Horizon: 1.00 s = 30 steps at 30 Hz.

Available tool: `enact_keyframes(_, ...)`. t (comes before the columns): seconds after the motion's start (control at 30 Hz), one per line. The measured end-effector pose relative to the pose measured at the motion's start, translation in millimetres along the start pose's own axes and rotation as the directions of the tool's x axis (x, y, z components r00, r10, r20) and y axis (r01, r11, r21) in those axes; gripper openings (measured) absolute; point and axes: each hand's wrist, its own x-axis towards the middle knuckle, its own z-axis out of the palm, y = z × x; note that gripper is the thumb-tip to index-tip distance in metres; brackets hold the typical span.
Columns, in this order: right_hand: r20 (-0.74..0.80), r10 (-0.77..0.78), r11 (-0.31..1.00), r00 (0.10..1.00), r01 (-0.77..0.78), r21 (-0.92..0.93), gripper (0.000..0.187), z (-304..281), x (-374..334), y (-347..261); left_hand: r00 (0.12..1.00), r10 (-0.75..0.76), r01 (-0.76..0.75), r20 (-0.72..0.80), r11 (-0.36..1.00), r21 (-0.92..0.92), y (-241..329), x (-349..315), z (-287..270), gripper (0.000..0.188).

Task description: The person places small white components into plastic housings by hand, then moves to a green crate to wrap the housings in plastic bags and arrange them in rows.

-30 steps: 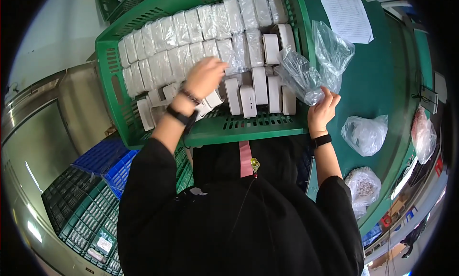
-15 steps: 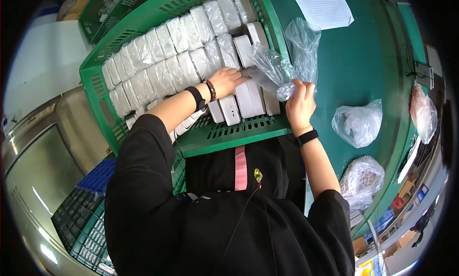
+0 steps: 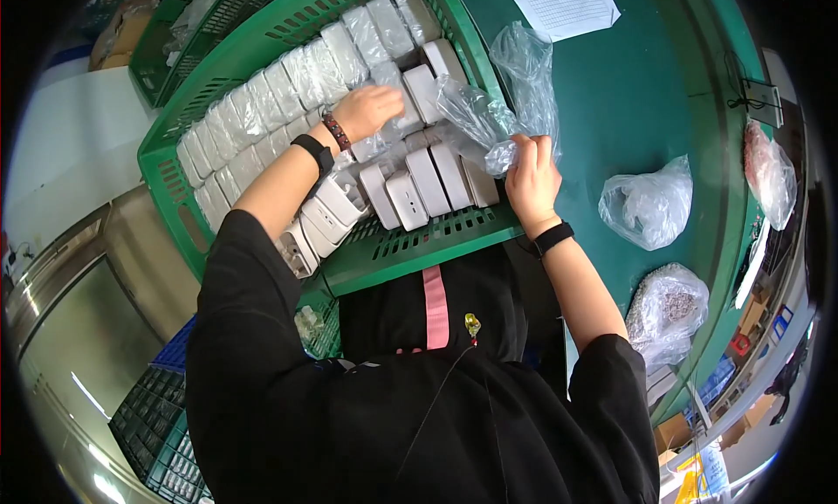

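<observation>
My left hand [image 3: 368,111] is over the rows of white boxes in clear wrap [image 3: 301,75] in a green plastic crate [image 3: 476,33]. Its fingers are curled down among wrapped pieces, so whatever they may hold is hidden. At the crate's right edge, my right hand [image 3: 532,174] pinches the gathered end of a clear plastic bag [image 3: 476,107]. That bag lies across the crate's right part, over unwrapped white box-shaped devices [image 3: 428,179]. A second crumpled clear bag [image 3: 526,68] lies just beyond, on the green table.
On the green table [image 3: 611,94] to the right are a printed sheet [image 3: 563,6], a crumpled clear bag [image 3: 648,203] and a clear bag of small pale pieces [image 3: 668,312]. More white devices [image 3: 327,216] lean near the crate's front left. Dark crates [image 3: 157,417] are stacked at lower left.
My left hand has moved up and left, away from the unwrapped devices to the wrapped rows. The devices at the crate's front now show more. My right hand keeps its pinch on the bag.
</observation>
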Motion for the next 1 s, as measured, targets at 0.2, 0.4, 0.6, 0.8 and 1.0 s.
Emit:
enact_keyframes(0.2,-0.002,0.010,1.000,1.000,-0.010,0.007,0.038,-1,1,7,0.889,-0.370,0.296,-0.270,0.914,-0.277,13,25,-36,0.009)
enact_keyframes(0.4,0.013,-0.009,1.000,1.000,0.009,0.009,0.038,-1,4,2,0.473,-0.876,0.480,-0.094,0.346,-0.806,-35,23,-41,0.009)
enact_keyframes(0.6,0.003,0.002,1.000,1.000,-0.002,0.018,0.036,2,2,5,0.574,-0.771,0.552,0.277,0.114,-0.826,-34,12,-30,0.017)
enact_keyframes(0.8,0.007,0.018,1.000,1.000,-0.018,0.013,0.033,0,-2,8,0.833,-0.406,0.514,0.375,0.318,-0.797,-1,6,-10,0.023)
enact_keyframes(1.0,0.049,0.005,1.000,0.999,-0.007,0.029,0.035,0,2,0,0.545,-0.838,0.712,0.041,0.436,-0.550,-34,9,38,0.022)
